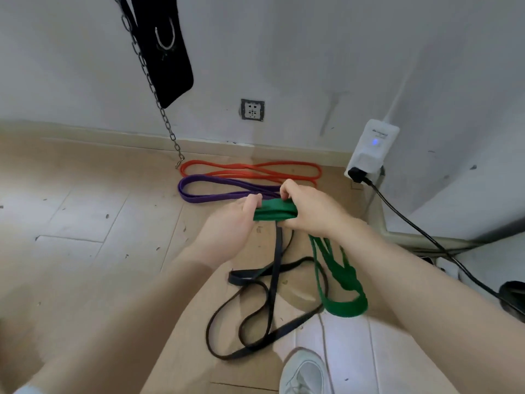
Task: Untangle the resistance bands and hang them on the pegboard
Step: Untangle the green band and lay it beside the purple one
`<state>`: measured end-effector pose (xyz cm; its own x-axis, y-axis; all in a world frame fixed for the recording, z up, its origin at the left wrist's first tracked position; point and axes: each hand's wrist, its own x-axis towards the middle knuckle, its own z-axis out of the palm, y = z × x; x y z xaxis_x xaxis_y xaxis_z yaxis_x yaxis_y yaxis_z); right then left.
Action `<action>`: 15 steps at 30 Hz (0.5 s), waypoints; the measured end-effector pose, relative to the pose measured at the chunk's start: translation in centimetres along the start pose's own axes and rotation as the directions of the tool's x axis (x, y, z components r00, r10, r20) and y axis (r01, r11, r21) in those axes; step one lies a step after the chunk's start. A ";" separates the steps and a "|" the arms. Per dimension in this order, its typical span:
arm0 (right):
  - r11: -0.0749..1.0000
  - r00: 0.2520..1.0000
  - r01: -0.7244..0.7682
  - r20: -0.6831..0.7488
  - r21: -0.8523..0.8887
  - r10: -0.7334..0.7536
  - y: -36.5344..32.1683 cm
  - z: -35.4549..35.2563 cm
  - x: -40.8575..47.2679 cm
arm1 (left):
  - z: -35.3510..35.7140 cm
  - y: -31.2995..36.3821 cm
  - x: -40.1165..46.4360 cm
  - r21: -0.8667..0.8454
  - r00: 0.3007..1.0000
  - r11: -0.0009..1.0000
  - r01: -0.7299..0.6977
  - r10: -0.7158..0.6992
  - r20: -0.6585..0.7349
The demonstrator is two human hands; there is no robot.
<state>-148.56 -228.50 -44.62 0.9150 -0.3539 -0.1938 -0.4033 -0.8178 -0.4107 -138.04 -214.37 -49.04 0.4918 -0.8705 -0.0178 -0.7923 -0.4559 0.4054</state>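
Stretching crosswise between hands: green band (274, 213)

— Band colours?
— Green band (274, 212), black band (272, 282), purple band (210, 189), orange band (250, 169).
— Around them?
— Tan floor covering (85, 166), white wall (284, 52), white shoe (305, 371).
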 end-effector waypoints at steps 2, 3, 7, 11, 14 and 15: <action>0.999 0.997 0.017 0.071 -0.033 -0.015 -0.8 2.1 4.4 | 0.6 -3.8 1.5 0.048 1.000 0.999 0.017 -0.017 0.000; 1.000 0.995 0.010 0.097 -0.027 -0.007 -1.2 3.8 6.6 | 1.1 -5.7 2.2 0.104 1.000 0.994 0.024 -0.025 0.004; 0.994 0.991 -0.006 0.129 -0.112 0.021 -2.0 13.4 15.8 | 4.8 -14.1 4.9 0.304 0.984 0.947 0.104 -0.142 0.105; 0.988 0.980 -0.052 0.182 -0.147 0.078 -2.0 23.4 22.1 | 10.1 -21.9 6.6 0.342 0.956 0.923 0.176 -0.243 0.163; 0.983 0.981 -0.001 0.189 -0.181 0.036 -2.0 27.8 24.4 | 13.1 -25.8 7.3 0.366 0.924 0.904 0.222 -0.315 0.218; 0.979 0.979 0.022 0.201 -0.200 0.019 -1.8 28.7 24.5 | 13.8 -26.7 7.3 0.383 0.919 0.895 0.227 -0.327 0.220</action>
<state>-125.74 -222.65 -74.19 0.8856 -0.2712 -0.3770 -0.3725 -0.8996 -0.2278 -118.32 -211.11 -72.62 0.6319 -0.6914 -0.3502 -0.7358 -0.6771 0.0092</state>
